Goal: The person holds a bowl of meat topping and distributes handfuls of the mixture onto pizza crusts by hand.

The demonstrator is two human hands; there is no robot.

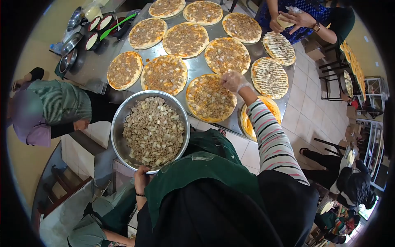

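Note:
My left hand (142, 179) grips the near rim of a large metal bowl (115, 133), holding it up in front of the table. Ground meat mixed with pale chopped chunks (154, 131) fills much of it. In a clear plastic glove, my right hand (233, 81) is closed over the upper right edge of a pizza (209, 101) strewn with the same meat. Whatever its fingers hold is hidden. Below my right forearm, partly covered by the striped sleeve, lies a pizza base with orange sauce (269, 108).
Several meat-topped pizzas (185, 39) cover the metal table (195, 66). Two pizzas with white drizzle (269, 77) lie to the right, near a co-worker's hands (294, 20). Bowls and a green spatula (118, 25) stand at the back left. Another person (53, 103) is at the left.

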